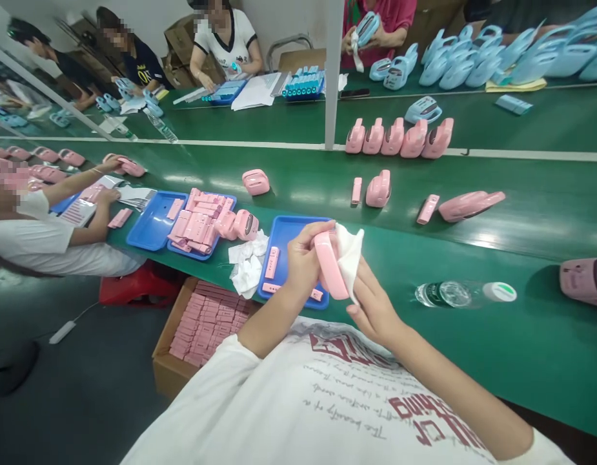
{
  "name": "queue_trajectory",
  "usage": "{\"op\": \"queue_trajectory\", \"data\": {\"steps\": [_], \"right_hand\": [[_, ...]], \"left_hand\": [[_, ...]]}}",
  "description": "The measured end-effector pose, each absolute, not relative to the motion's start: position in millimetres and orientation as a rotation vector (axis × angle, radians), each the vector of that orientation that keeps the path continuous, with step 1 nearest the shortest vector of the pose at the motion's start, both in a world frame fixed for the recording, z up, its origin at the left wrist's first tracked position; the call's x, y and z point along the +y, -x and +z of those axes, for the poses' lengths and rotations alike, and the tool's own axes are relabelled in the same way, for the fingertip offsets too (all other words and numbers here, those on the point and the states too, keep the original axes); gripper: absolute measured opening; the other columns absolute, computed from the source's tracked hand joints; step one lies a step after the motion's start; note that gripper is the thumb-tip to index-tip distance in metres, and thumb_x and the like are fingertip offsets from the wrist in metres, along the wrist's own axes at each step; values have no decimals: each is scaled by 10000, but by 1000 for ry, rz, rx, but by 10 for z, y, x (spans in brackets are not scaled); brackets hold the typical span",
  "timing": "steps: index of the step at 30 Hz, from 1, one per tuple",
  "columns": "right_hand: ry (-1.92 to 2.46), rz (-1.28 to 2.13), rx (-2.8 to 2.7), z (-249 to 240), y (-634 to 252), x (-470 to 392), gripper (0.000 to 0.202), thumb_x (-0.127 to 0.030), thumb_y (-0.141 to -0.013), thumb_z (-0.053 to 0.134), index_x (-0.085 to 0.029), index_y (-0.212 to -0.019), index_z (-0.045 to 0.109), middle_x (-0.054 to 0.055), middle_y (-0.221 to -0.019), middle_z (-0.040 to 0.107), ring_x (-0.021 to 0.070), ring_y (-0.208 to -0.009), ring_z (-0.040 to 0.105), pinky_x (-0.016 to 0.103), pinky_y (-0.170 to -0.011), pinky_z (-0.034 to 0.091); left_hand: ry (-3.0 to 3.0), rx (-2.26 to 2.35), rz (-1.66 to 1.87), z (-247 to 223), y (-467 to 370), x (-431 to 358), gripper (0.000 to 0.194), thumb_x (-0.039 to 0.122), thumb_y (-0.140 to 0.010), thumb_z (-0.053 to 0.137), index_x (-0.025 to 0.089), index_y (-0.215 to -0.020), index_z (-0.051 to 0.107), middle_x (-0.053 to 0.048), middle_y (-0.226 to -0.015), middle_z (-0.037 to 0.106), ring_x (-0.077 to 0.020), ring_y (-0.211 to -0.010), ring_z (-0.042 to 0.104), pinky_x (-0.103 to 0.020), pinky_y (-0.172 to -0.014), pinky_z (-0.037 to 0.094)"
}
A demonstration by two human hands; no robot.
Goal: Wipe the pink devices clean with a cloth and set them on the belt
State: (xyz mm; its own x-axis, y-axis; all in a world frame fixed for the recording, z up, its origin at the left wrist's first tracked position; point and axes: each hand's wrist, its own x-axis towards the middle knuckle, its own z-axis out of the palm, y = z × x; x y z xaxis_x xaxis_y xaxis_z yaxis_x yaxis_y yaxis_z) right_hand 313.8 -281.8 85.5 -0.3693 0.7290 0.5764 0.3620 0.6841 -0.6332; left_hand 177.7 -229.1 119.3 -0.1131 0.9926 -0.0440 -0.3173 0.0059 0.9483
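My left hand (302, 258) has its fingers wrapped round one end of a pink rounded plastic device (330, 266), held up over the table's near edge. A white cloth (349, 255) lies against the device's right side. My right hand (375, 302) presses that cloth on it, fingers fairly straight and thumb apart below. Just behind and below the left hand is a blue tray (291, 227), with a few small pink blocks in it, one of them a pink block (272, 263) at its left.
Crumpled white cloths (247, 274) lie left of the tray, near a blue tray heaped with pink blocks (199, 223). A water bottle (465, 294) lies on its side at right. Pink devices (399, 137) line the green belt (298, 168). A co-worker (51, 219) sits at left.
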Motion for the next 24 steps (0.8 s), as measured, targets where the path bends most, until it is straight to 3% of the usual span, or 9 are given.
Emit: {"op": "queue_trajectory", "data": {"steps": [2,5,9,12,17,21,24], "right_hand": [[894,671,-1860,842,-3143,-2794,761,-609,-870,386,-207,-1486,192,130,-1503,270,307,-1386,261,512,-1125,256],[991,1077,-1548,942,-3159,-2662,898,-778,-756,384,-189,-1430,318,135,-1458,356,305,-1321,378,474,-1095,328],[1053,1468,-1118,1059,-3123,-2571,805,-711,-684,584,-179,-1276,462,125,-1282,552,286,-1168,536,424,-972,463],[1077,1480,-913,1018,-3040,-2620,769,-646,-619,683,-175,-1199,495,117,-1215,597,279,-1084,585,392,-892,507],[1134,1467,-780,889,-2939,-2719,712,-710,-783,400,-182,-1256,473,96,-1125,635,248,-1021,606,381,-847,519],[1320,1220,-860,847,-2974,-2741,579,-660,-801,452,-197,-1128,573,64,-1074,642,229,-1042,580,371,-903,484],[1438,1148,-880,831,-3171,-2689,518,-641,-796,480,-170,-969,608,69,-964,648,228,-968,597,382,-867,492]], "left_hand": [[-900,1032,1383,1218,-1760,-2307,218,311,-662,766,227,-861,743,-33,-955,693,-184,-917,647,-319,-855,494],[-945,984,1380,1289,-1769,-2360,222,322,-666,768,236,-869,743,-31,-970,690,-205,-956,643,-353,-887,492],[-950,932,1395,1384,-1797,-2405,246,341,-661,777,245,-883,730,-25,-973,686,-213,-982,639,-370,-913,483],[-937,902,1387,1324,-1812,-2395,342,371,-678,761,249,-990,692,-33,-1025,676,-217,-1044,621,-359,-935,471],[-912,905,1262,1021,-1826,-2458,532,462,-695,721,250,-1162,581,-54,-1273,562,-260,-1255,481,-378,-1037,407],[-739,831,932,927,-1845,-2594,644,552,-627,736,196,-1144,594,-105,-1215,605,-322,-1221,503,-444,-999,437],[-671,770,871,935,-1857,-2635,685,545,-577,770,204,-1145,597,-94,-1156,647,-328,-1190,532,-448,-991,443]]}}
